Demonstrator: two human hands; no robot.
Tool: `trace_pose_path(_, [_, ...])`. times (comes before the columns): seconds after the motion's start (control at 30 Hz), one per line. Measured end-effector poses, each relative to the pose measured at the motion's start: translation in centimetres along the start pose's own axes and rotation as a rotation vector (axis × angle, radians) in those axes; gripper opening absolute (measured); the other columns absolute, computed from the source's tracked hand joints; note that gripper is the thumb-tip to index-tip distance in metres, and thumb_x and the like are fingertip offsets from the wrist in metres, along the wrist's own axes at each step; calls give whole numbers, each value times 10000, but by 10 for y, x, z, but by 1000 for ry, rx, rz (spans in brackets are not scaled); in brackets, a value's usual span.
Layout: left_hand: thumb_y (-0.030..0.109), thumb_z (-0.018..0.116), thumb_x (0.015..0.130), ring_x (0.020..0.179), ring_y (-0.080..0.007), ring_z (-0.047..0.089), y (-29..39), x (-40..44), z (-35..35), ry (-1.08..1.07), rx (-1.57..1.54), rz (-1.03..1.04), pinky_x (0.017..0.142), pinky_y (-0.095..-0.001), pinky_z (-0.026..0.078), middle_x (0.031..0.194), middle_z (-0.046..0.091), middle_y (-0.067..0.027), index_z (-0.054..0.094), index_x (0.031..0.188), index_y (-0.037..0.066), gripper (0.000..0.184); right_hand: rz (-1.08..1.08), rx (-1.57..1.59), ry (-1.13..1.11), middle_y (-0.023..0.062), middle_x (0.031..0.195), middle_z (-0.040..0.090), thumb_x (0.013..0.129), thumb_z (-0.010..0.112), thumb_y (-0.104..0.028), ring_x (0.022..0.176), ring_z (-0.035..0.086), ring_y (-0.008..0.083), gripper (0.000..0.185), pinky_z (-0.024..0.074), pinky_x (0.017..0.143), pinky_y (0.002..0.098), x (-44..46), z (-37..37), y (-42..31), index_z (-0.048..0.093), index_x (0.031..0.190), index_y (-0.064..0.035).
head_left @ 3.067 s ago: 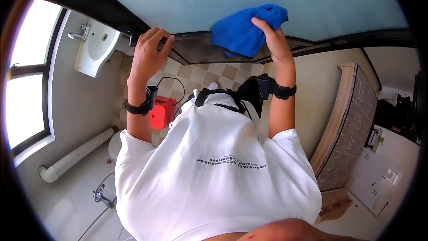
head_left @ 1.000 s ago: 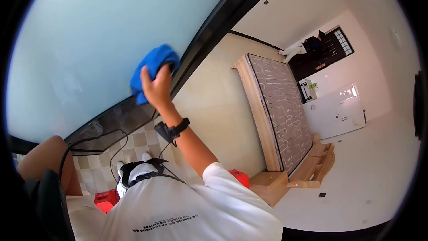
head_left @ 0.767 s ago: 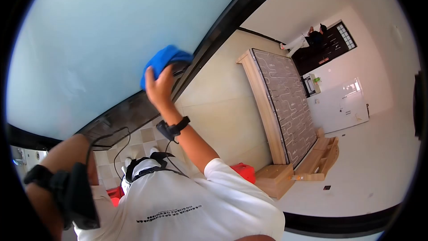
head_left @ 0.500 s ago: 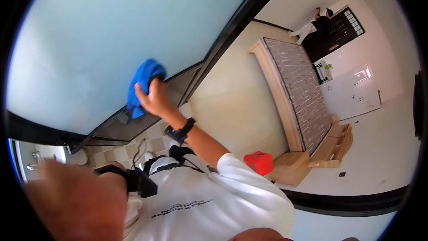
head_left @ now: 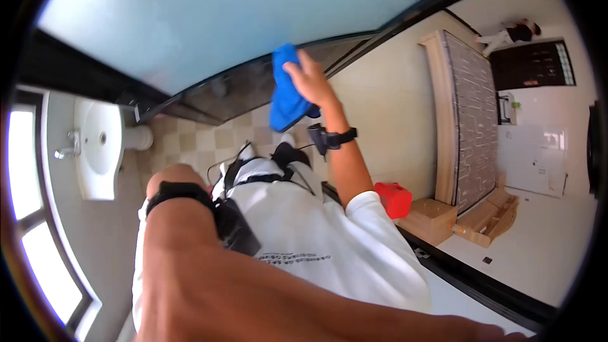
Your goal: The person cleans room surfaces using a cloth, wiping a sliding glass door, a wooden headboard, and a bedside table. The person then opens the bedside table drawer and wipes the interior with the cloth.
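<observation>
My right hand (head_left: 310, 81) grips a bunched blue cloth (head_left: 285, 98), which hangs down below the fingers. The cloth is at the lower edge of a pale blue glass panel (head_left: 209, 19) with a dark frame; I cannot tell whether it touches. My left hand (head_left: 183, 272) is raised very close to the camera and looks huge. One long part of it stretches along the bottom of the view, while most of its fingers are hidden or out of frame. Each wrist wears a black band with a small device.
At the left are a white washbasin (head_left: 104, 139) and a bright window (head_left: 47, 259). Tiled floor (head_left: 190, 142) lies around my feet. To the right are a bed with a patterned mattress (head_left: 472, 126), a red box (head_left: 392, 199) and wooden furniture (head_left: 430, 221). Another person (head_left: 516, 35) is near a dark door (head_left: 532, 66).
The view has swung, showing more of the basin and window. My right hand has moved the cloth from the panel face toward its lower edge. The left hand now fills more of the bottom.
</observation>
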State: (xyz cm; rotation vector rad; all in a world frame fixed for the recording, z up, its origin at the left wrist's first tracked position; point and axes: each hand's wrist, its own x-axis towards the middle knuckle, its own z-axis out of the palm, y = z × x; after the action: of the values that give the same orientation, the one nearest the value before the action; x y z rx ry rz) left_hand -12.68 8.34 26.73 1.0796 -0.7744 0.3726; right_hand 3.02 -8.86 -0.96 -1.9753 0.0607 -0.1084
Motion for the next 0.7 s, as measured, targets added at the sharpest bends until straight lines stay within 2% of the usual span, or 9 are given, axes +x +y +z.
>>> trace_pose_path(0.1, [269,709,837,873,-262,646,-11,-2,-14,14,-94,34,748,-425,509,1073,571,-57,537,1083,149,324,159,-24,22,241,892,649,952,521,-425,864,653,357,527,481,790,424,-35,0,-23,487,1253,6])
trace_pose_path(0.13, [268,708,838,875,-261,646,-9,-4,-18,5,-136,51,750,-425,509,1073,571,-58,537,1084,148,322,271,-76,20,239,857,640,952,516,-435,845,651,351,548,481,782,421,-57,-8,-59,457,1293,-9])
trace_pose_path(0.2, [267,704,840,877,-261,645,-25,-6,-33,-16,-203,52,752,-425,508,1073,572,-59,538,1085,147,319,293,-257,-28,201,808,627,928,555,-472,767,622,298,617,475,740,412,-72,-27,-107,433,1330,-20])
trace_pose_path(0.23, [266,703,841,879,-260,644,-24,-7,-37,-34,-242,38,753,-426,508,1073,572,-60,538,1085,146,318,213,-297,70,192,893,639,920,572,-470,794,619,258,622,472,743,398,-83,-43,-135,442,1334,-24])
trace_pose_path(0.3, [265,699,844,881,-260,643,-31,-9,-47,-57,-302,4,756,-426,507,1073,572,-61,539,1086,145,315,-323,-442,339,152,1095,630,902,616,-434,880,624,262,638,485,815,373,-92,-70,-161,443,1367,-33])
trace_pose_path(0.33, [264,698,845,883,-260,643,-33,-9,-51,-69,-330,1,757,-426,507,1073,572,-62,539,1087,144,314,-520,-221,375,141,1159,629,888,642,-416,972,629,276,674,481,902,406,-89,-74,-180,434,1373,3])
trace_pose_path(0.37, [264,696,846,884,-259,642,-33,-10,-52,-75,-356,-8,758,-426,506,1073,572,-62,539,1087,143,312,-642,-155,406,141,1159,629,888,642,-414,973,628,275,671,481,903,406,-98,-83,-195,435,1371,4])
trace_pose_path(0.47, [262,691,849,888,-258,641,-34,-7,-59,-120,-446,-78,762,-427,505,1073,572,-64,540,1089,141,308,-731,-172,523,140,1159,630,889,643,-410,974,628,274,662,481,905,405,-108,-104,-217,441,1364,4])
trace_pose_path(0.7, [257,679,857,897,-256,637,-33,-9,-79,-124,-712,-251,770,-428,502,1073,573,-68,542,1092,135,298,-567,-195,640,138,1158,630,891,644,-401,979,628,271,641,481,909,404,-53,-103,-175,453,1349,6])
